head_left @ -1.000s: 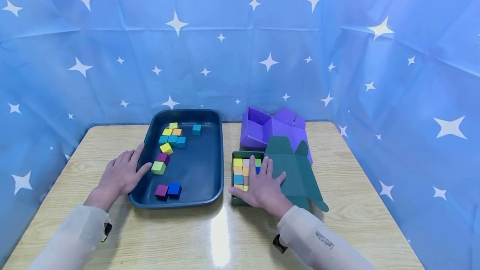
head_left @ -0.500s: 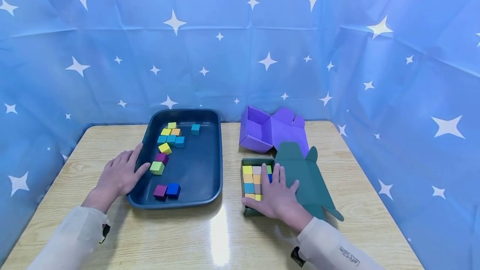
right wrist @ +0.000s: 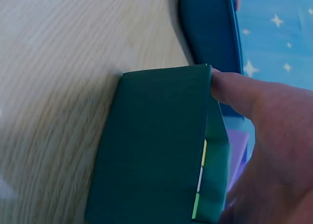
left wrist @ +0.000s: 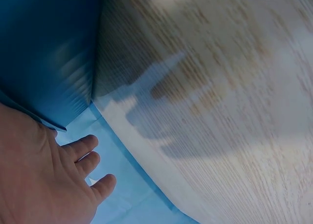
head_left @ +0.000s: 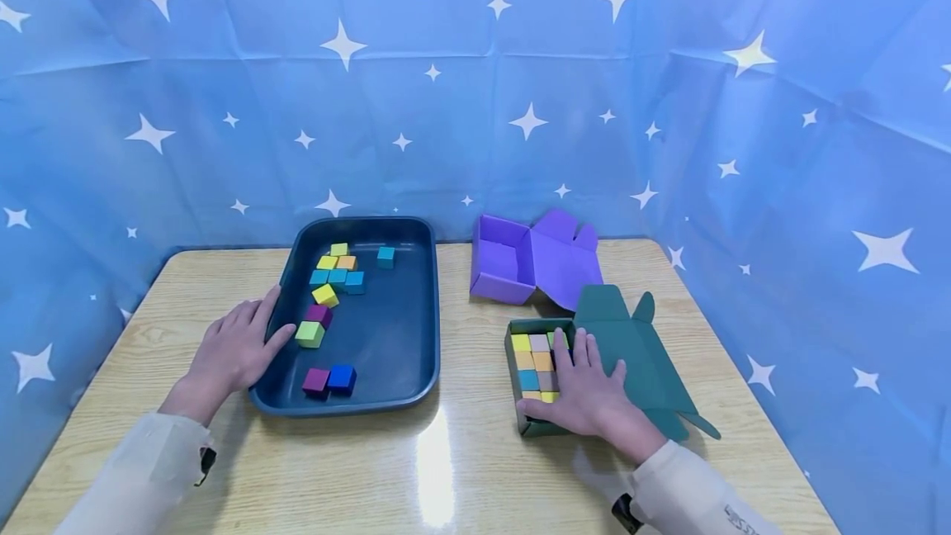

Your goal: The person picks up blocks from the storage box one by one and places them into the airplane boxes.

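And here is the green box [head_left: 541,429], on the right-hand half of the table [head_left: 475,469], nearer the person than the purple box, top wide open, dark card walls standing straight. What a mix of colours inside! Small cubes [head_left: 543,362] sit in tight rows: yellow, orange, teal and orange again down the left column; greyish, orange, grey and yellow beside it; then green and dark blue peeking out, the rest covered by fingers. The lid [head_left: 635,357] lies folded back to the right, flaps spread.

Over the box goes the right hand [head_left: 594,399], fingers straight and fanned out, clasping no cube, its thumb pressed on the near-left corner of the rim. Across to the left hand [head_left: 234,345]: loose and unclenched, it rests along the left edge of the dark blue tray [head_left: 386,337], thumb over the rim near a light green cube [head_left: 309,334]. More blocks [head_left: 338,277] dot the tray, mostly on its left side, teal, yellow, orange and maroon, with a blue one low down. Behind the green box, the purple box [head_left: 502,289] gapes open, and beyond everything hangs the star-printed blue curtain [head_left: 446,15].
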Demonstrator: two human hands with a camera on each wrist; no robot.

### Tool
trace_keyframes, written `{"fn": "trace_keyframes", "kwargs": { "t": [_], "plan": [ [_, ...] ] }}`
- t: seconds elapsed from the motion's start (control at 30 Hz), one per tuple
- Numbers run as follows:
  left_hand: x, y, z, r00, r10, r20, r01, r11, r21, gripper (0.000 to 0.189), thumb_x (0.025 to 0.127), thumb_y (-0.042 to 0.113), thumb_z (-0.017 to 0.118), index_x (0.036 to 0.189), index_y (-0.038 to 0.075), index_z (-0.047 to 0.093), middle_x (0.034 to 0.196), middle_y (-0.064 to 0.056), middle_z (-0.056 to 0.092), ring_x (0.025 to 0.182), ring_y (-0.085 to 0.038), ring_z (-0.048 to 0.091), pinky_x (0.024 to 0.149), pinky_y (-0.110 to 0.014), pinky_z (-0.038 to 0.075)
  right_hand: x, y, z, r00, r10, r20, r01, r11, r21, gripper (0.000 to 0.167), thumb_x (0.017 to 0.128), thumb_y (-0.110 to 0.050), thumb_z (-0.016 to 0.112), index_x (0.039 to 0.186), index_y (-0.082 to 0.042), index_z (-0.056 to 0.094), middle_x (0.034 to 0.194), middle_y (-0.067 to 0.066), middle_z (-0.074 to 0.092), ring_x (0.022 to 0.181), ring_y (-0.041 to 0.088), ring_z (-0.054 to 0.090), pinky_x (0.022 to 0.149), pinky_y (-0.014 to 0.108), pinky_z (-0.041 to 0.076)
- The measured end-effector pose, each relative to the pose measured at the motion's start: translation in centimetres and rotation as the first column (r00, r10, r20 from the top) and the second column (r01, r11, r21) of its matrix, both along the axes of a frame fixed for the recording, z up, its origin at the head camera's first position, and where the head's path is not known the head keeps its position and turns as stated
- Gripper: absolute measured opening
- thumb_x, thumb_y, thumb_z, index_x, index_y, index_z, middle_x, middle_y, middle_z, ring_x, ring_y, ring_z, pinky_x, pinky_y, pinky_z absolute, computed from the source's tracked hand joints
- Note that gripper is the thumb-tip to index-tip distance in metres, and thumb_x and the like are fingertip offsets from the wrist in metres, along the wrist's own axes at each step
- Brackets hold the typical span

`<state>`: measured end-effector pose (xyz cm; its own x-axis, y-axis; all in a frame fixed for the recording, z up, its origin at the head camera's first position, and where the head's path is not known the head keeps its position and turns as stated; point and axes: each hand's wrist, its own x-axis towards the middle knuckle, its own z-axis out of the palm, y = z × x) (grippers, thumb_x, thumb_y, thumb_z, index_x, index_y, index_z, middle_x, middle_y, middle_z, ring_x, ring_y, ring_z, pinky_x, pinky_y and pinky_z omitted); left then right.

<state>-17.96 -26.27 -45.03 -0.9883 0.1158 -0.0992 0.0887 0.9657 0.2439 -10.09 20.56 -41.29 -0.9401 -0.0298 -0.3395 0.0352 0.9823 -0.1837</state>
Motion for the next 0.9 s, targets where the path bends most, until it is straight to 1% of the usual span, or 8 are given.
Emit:
{"fn": "trace_keyframes", "kwargs": {
  "t": [0.23,0.4,0.57,0.67,0.77,0.9],
  "plan": [
    [0.0,-0.1,-0.1,1.0,0.0,0.001,0.0,1.0,0.008,0.081,0.099,0.061,0.029,0.157,0.011,-0.001,0.152,-0.034,0.023,0.137,-0.055,0.021,0.109,-0.074,0.016,0.0,2.4,0.1,1.0,-0.005,-0.023,0.004,0.999,-0.044,0.127,0.073,-0.075,0.063,0.155,0.0,0.003,0.159,0.032,0.002,0.147,0.05,0.004,0.111,0.074,0.002],
    [0.0,-0.1,-0.1,1.0,0.001,0.005,-0.001,1.0,0.012,0.081,0.099,0.061,0.028,0.157,0.012,-0.001,0.152,-0.034,0.023,0.138,-0.055,0.02,0.109,-0.074,0.016,0.0,4.0,0.2,1.0,0.004,-0.024,-0.005,0.998,-0.062,0.127,0.075,-0.071,0.065,0.154,0.004,0.001,0.157,0.035,0.002,0.145,0.054,0.003,0.114,0.07,0.006],
    [0.1,-0.2,0.0,1.0,0.002,0.013,-0.003,1.0,0.02,0.081,0.099,0.061,0.027,0.157,0.012,-0.002,0.152,-0.034,0.022,0.138,-0.055,0.019,0.11,-0.074,0.015,-0.2,5.2,0.3,0.999,0.019,-0.033,-0.022,0.997,-0.071,0.128,0.074,-0.068,0.068,0.152,0.009,0.002,0.155,0.04,0.003,0.143,0.058,0.006,0.113,0.07,0.014],
    [0.1,-0.2,0.0,1.0,0.001,0.015,-0.002,1.0,0.019,0.081,0.1,0.061,0.027,0.157,0.012,-0.002,0.153,-0.034,0.022,0.138,-0.055,0.019,0.11,-0.074,0.015,-0.3,5.7,0.5,1.0,0.016,-0.022,-0.018,0.996,-0.083,0.128,0.074,-0.066,0.069,0.151,0.01,0.001,0.154,0.041,0.003,0.142,0.058,0.006,0.112,0.071,0.015],
    [0.1,-0.2,0.0,1.0,-0.002,0.013,0.002,1.0,0.017,0.08,0.1,0.061,0.026,0.157,0.012,-0.003,0.152,-0.034,0.022,0.139,-0.055,0.018,0.11,-0.073,0.014,-0.6,6.3,0.6,1.0,0.014,-0.008,-0.015,0.996,-0.092,0.128,0.075,-0.064,0.07,0.151,0.011,0.0,0.154,0.041,0.001,0.142,0.059,0.005,0.111,0.072,0.015],
    [0.0,-0.3,-0.2,1.0,-0.002,0.012,0.002,1.0,0.017,0.081,0.099,0.061,0.026,0.157,0.013,-0.003,0.153,-0.034,0.021,0.139,-0.054,0.018,0.11,-0.073,0.014,-0.9,7.0,0.6,1.0,0.016,0.015,-0.014,0.994,-0.113,0.126,0.077,-0.063,0.069,0.151,0.011,-0.002,0.155,0.04,-0.002,0.143,0.057,0.001,0.111,0.073,0.011]
  ]
}}
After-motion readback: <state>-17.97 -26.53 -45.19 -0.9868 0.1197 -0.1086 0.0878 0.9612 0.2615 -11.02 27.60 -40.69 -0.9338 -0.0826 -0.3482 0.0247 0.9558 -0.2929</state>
